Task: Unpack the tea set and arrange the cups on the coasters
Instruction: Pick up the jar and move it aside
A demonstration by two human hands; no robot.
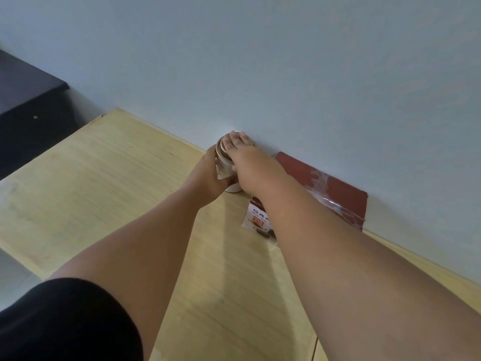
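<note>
— At the twelve o'clock edge of the table (104,191), hard by the wall (260,61), what has the person got hold of?

— A round tin (224,162), standing on the wood, its top rim showing pale metal. The left hand (208,175) wraps its side from nine o'clock, curled round the body.

— And the other one?

— The right hand (252,165) lies over the top from three o'clock. Its fingers (235,142) stretch across the lid to the far rim, and the thumb presses the near side. Both hands hold the tin, and neither is spread wide.

— Anything else lying about?

— At five o'clock from the tin there's a printed carton (257,220) with dark characters and a picture of what looks like tea ware, partly hidden under the right forearm. At four o'clock, against the wall, is a red-brown box (325,188) with clear tape or film across it; I cannot tell if it is open. Off at nine o'clock stands a dark cabinet (26,113), and a black sleeve (65,321) covers the left upper arm
</note>
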